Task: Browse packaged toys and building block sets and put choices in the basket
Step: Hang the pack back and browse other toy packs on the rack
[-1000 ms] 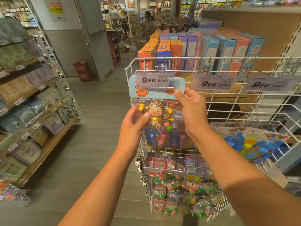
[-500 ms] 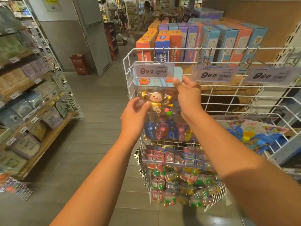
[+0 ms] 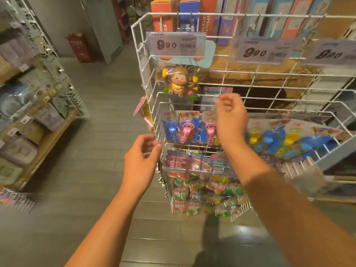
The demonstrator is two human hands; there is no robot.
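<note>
My left hand [image 3: 141,160] and right hand [image 3: 230,116] hang loose and hold nothing by the white wire rack [image 3: 192,97]. The monkey toy [image 3: 178,81] hangs on it. Below it is grey floor [image 3: 92,151]; left, blurry shelves [image 3: 28,116], maybe boxes.

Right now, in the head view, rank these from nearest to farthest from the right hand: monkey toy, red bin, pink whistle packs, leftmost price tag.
From the right hand:
1. Pink whistle packs, just below-left.
2. Monkey toy, up-left.
3. Leftmost price tag, higher up.
4. Red bin, far left on the floor.
</note>
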